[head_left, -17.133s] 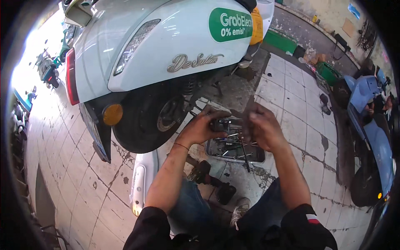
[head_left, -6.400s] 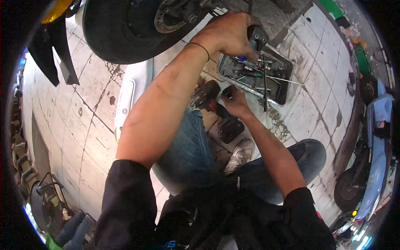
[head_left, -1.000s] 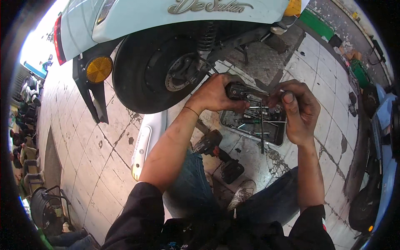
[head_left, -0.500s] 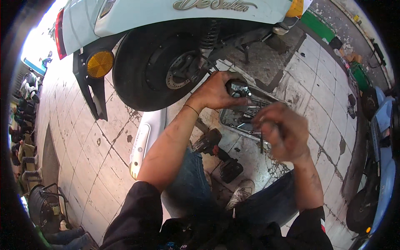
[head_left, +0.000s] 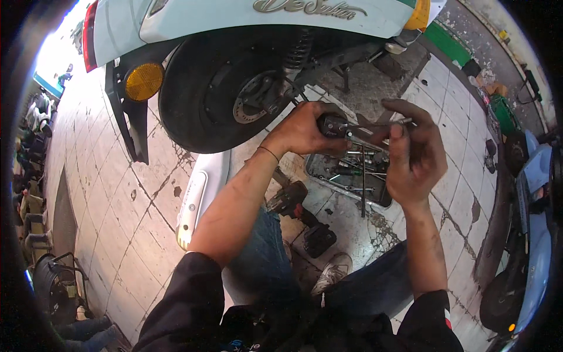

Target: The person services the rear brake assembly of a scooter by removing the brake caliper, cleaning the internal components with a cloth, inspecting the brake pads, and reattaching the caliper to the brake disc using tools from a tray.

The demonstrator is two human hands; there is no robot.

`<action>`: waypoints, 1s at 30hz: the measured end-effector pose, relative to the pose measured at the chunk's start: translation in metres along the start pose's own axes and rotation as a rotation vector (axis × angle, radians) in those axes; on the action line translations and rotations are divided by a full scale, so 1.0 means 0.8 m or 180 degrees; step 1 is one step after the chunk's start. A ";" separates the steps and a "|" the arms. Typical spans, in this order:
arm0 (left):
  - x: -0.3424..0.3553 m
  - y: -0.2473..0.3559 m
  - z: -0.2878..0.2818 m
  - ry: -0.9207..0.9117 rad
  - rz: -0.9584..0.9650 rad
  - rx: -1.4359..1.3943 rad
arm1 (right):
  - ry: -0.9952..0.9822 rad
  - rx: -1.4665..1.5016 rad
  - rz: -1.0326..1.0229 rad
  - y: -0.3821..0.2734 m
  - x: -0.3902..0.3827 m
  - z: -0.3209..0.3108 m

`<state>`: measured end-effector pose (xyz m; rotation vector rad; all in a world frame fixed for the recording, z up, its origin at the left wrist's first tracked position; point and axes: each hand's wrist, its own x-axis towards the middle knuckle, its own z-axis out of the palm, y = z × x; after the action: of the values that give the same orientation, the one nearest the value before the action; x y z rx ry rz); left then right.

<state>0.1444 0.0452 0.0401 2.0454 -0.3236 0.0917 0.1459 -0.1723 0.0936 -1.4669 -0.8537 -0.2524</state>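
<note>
My left hand (head_left: 302,128) is wrapped round a small black metal part (head_left: 332,125) that looks like a brake caliper, held above the far left corner of a tool tray (head_left: 346,190). To its right, my right hand (head_left: 417,151) pinches a thin metal rod (head_left: 403,121) between thumb and fingers, the other fingers curled loosely. The rod points left toward the black part; whether it enters the part is hard to make out. A scooter's rear wheel (head_left: 202,97) with a brake disc (head_left: 249,108) stands just beyond my left hand.
Several wrenches and other tools lie in the tray, with a long dark rod (head_left: 363,188) across its near edge. A cordless impact driver (head_left: 302,214) rests on the tiles before my feet. Beside my left forearm is a white panel (head_left: 202,188). A blue scooter (head_left: 536,234) stands at right.
My right hand has risen up and to the right from over the tray, uncovering more tools. The thin rod now shows plainly in its fingers. My left hand keeps its hold.
</note>
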 end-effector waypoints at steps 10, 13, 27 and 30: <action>0.006 -0.011 0.005 -0.0028 0.0014 -0.0215 | 0.0153 0.0712 0.0505 -0.006 0.007 0.006; 0.005 -0.008 0.002 -0.0038 0.0020 -0.0050 | 0.0178 0.0028 0.0201 -0.006 -0.003 0.003; 0.002 0.002 0.006 0.0032 -0.0224 0.0148 | 0.0042 0.0557 0.1505 -0.014 0.020 -0.008; -0.002 0.006 0.004 0.0101 -0.0253 0.0253 | 0.0149 0.1753 0.1919 -0.018 0.019 -0.003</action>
<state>0.1414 0.0406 0.0425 2.1308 -0.2216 0.0893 0.1483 -0.1710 0.1142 -1.1225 -0.3641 0.3748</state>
